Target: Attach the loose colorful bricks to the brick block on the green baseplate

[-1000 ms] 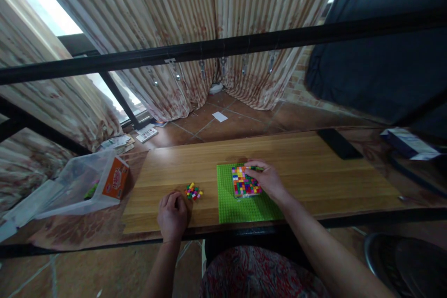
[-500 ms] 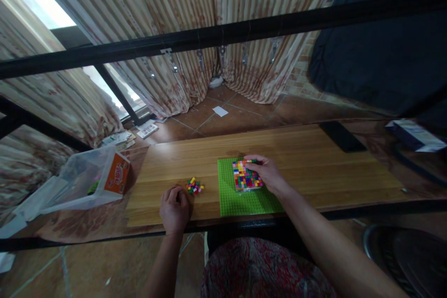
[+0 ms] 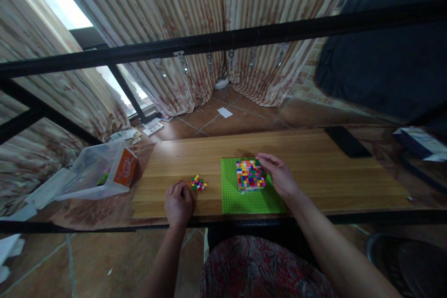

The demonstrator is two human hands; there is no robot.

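A green studded baseplate [image 3: 231, 200] lies on the wooden board, with a square block of many-coloured toy bricks [image 3: 250, 174] built up on it. My right hand [image 3: 281, 177] is at the right side of this block, its fingers stretched out beside the far right corner; no brick shows in it. Whether the fingertips touch the block cannot be made out. My left hand [image 3: 178, 204] rests on the board with its fingers curled in, and what they may hold is hidden. Just right of it sits a small pile of loose toy bricks [image 3: 198, 183].
A black phone [image 3: 348, 141] lies at the far right of the wooden board [image 3: 195, 153]. To the left stands a clear plastic bin [image 3: 94, 179] with an orange label. A black metal bar [image 3: 195, 44] crosses beyond the board. A box [image 3: 421, 143] sits at far right.
My right hand has drawn back from the top of the brick block to its right side, uncovering the top. My left hand stays by the pile. The whole view has shifted slightly.
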